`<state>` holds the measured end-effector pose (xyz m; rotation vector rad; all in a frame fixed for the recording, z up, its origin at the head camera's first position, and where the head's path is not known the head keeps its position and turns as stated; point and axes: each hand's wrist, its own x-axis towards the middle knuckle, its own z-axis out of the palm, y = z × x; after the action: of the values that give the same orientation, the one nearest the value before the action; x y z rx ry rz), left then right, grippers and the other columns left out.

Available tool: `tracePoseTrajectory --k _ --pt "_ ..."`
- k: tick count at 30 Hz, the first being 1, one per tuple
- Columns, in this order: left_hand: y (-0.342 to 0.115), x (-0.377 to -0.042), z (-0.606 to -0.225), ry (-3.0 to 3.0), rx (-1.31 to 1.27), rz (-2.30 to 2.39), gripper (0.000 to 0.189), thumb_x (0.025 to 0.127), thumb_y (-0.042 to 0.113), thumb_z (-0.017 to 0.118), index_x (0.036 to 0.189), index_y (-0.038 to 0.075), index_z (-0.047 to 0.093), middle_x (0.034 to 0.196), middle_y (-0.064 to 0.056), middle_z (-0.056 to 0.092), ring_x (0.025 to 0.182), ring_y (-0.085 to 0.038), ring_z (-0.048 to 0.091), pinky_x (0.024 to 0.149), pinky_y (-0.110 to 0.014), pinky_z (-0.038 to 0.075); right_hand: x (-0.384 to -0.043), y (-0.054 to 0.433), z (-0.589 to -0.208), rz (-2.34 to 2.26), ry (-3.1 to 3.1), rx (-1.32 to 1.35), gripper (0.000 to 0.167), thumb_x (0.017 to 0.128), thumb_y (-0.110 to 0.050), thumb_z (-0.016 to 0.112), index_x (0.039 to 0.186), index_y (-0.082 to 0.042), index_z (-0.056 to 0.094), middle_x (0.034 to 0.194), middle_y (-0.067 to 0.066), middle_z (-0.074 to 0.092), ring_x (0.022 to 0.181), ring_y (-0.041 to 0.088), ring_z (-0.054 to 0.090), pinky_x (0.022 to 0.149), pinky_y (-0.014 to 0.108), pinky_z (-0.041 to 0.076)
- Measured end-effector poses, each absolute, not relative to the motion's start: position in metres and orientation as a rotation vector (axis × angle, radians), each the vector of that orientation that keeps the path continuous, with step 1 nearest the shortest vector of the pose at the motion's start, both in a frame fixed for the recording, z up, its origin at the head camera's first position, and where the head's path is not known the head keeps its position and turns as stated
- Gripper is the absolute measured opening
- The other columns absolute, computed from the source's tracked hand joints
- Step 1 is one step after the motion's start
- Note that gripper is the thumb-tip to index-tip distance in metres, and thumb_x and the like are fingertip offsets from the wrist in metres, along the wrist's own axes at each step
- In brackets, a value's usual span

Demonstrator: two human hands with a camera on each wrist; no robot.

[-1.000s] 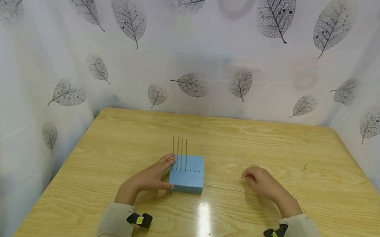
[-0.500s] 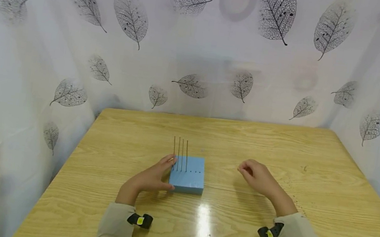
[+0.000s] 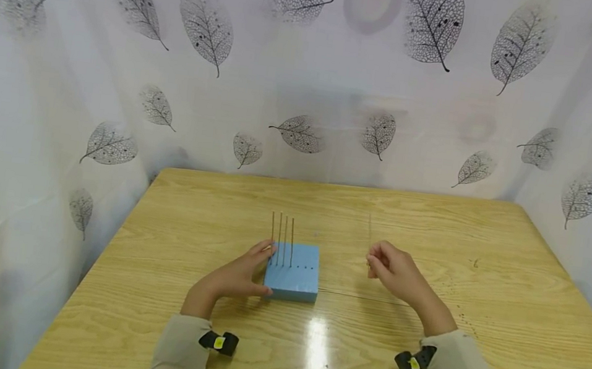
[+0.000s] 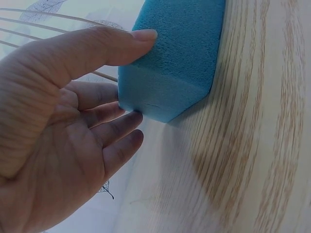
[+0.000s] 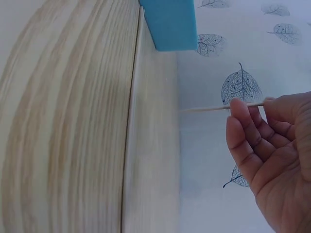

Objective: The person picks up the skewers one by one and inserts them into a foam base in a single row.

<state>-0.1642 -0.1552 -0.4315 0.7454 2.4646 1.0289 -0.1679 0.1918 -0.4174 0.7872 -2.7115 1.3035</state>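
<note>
A blue foam block [image 3: 291, 280] sits on the table with several thin wooden sticks [image 3: 285, 239] upright in its left half. Small dark holes continue that row to the right. My left hand [image 3: 231, 272] holds the block by its left side, thumb [image 4: 145, 35] on the near face and fingers round the far side. To the right of the block, raised off the table, my right hand [image 3: 393, 272] pinches a thin stick [image 5: 206, 108] between thumb and fingertips. In the head view that stick shows faintly, pointing up above the hand.
The wood-grain table [image 3: 186, 207] has a thin seam line [image 3: 354, 295] running right from the block. Small dark specks mark its right side. A pale curtain [image 3: 314, 87] with leaf prints hangs behind and on both sides.
My right hand has moved left and a little up, turning so the pinched stick now points upward. The left hand stays on the block.
</note>
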Motion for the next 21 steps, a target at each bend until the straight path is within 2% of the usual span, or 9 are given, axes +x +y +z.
tracePoseTrajectory --k 5,15,21 --pt "-0.156 -0.164 -0.431 2.465 0.761 1.028 0.089 0.084 0.020 0.072 0.151 0.003 0.016 0.158 -0.014 0.003 0.143 -0.034 0.011 0.109 -0.052 0.028 -0.169 0.181 -0.413 1.319 -2.678 0.816 0.009 0.098 -0.006 0.050 0.091 -0.002 0.055 0.072 -0.001 0.059 0.066 0.025 0.062 0.053 0.025 0.047" --pt "-0.156 -0.165 -0.432 2.463 0.754 1.026 0.089 0.085 0.021 0.072 0.151 0.004 0.016 0.158 -0.013 0.002 0.143 -0.034 0.011 0.109 -0.052 0.027 -0.169 0.157 -0.404 1.352 -2.612 0.924 0.008 0.097 -0.005 0.050 0.095 0.002 0.055 0.080 0.003 0.060 0.072 0.026 0.065 0.063 0.028 0.054" --pt "-0.157 -0.165 -0.433 2.462 0.755 1.025 0.088 0.085 0.020 0.072 0.151 0.004 0.016 0.158 -0.013 0.002 0.143 -0.034 0.011 0.108 -0.052 0.028 -0.171 0.144 -0.399 1.328 -2.579 0.974 0.006 0.096 -0.004 0.053 0.094 0.000 0.056 0.080 0.003 0.062 0.072 0.020 0.065 0.063 0.025 0.054"
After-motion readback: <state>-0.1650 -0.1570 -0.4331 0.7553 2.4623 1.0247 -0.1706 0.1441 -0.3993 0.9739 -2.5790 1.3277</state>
